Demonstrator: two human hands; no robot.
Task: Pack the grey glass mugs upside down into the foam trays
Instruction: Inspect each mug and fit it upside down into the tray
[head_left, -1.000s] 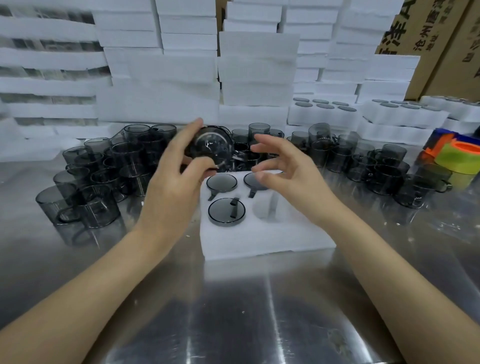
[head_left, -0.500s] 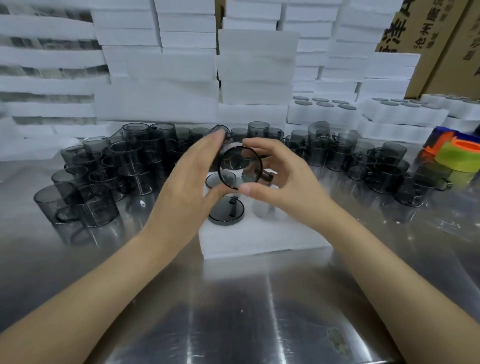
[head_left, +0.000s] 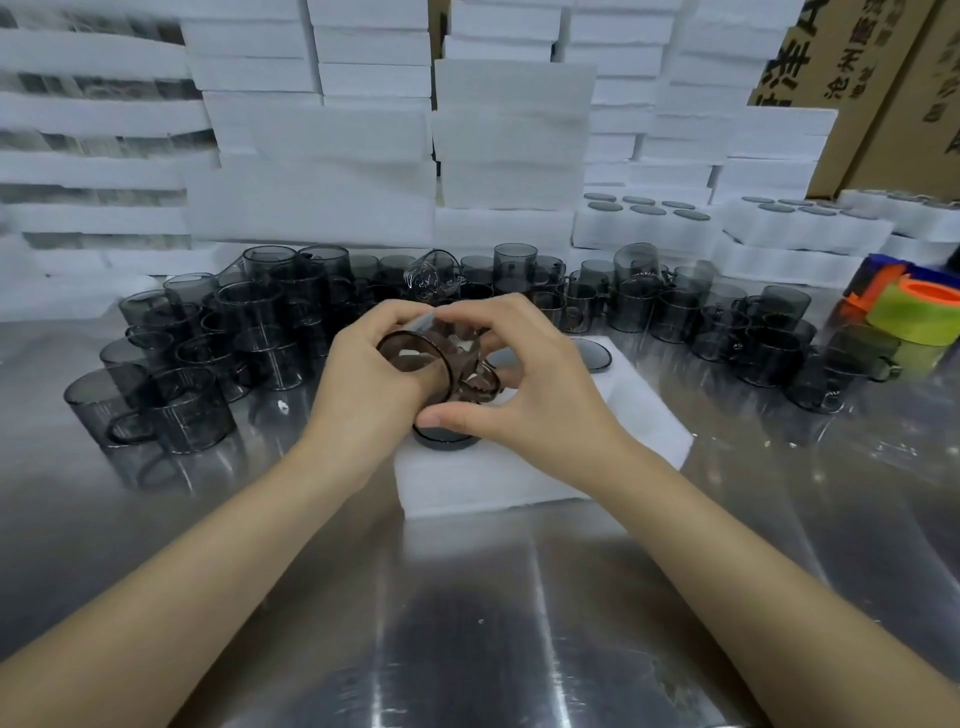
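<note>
A: What is seen under the hands?

B: A big shiny table is spread out under both arms. Tall stacks of white foam are piled up far past the fingertips. Brown boxes are stood far off past the right hand.

A: And nearer?

B: Lots of loose mugs are crowded on the table just past the hands, out to the left and the right. Full trays with round grey bottoms showing are stacked behind them on the right hand's side. Bright tape rolls are laid well off to the right.

A: What is being held?

B: One grey mug is held up between the two hands, right above a white tray. The mug is tipped, not upright. The left hand is curled round its rim. The right hand is wrapped over the other side, fingers on top and thumb below.

A: Is anything packed in that tray?

B: Yes. A packed mug is set bottom up right under the hands. A second grey bottom is seen just past the right hand. The rest of the tray is hidden by the hands.
</note>
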